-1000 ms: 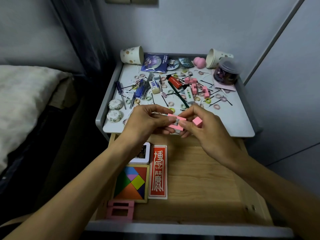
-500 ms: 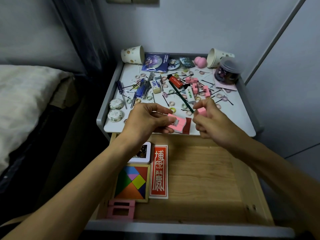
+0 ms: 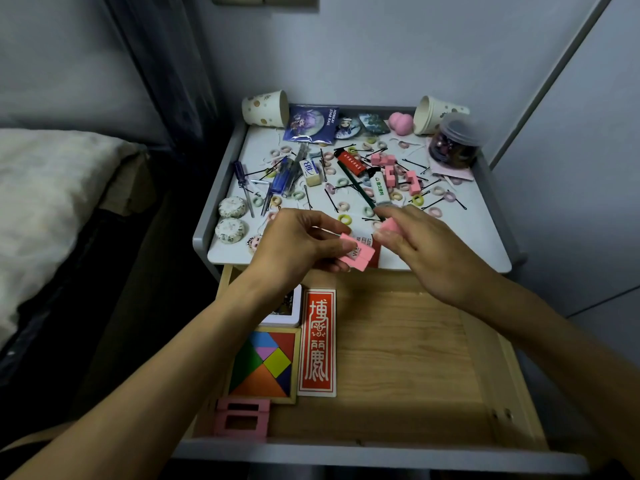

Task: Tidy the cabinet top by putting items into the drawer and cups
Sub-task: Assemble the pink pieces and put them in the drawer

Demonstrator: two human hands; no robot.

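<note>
Both grips are busy. The left hand point(image 3: 298, 244) has its thumb and fingers curled round a pink frame piece point(image 3: 358, 254), and the right hand point(image 3: 429, 254) pinches a small pink block point(image 3: 393, 226) at its fingertips. The two pink bits sit just beside each other, over the front edge of the desk point(image 3: 467, 237). Can't tell if they actually touch.

Under the hands the drawer point(image 3: 398, 358) is pulled open. Along its left side there's a tangram point(image 3: 265, 365), a red card point(image 3: 317, 342), a white tin point(image 3: 285, 315) half hidden by the left wrist, and another pink frame point(image 3: 242, 419) at the front corner.

The desk is a mess: more pink blocks point(image 3: 391, 171) right of middle, screwdrivers point(image 3: 242, 178) on the left, an eraser point(image 3: 309, 168), plus hair ties and bobby pins scattered all over. The left cup point(image 3: 265, 108) and the right cup point(image 3: 436, 114) both lie on their sides in the back corners, with a clear jar point(image 3: 455, 143) standing just in front of the right one.
</note>
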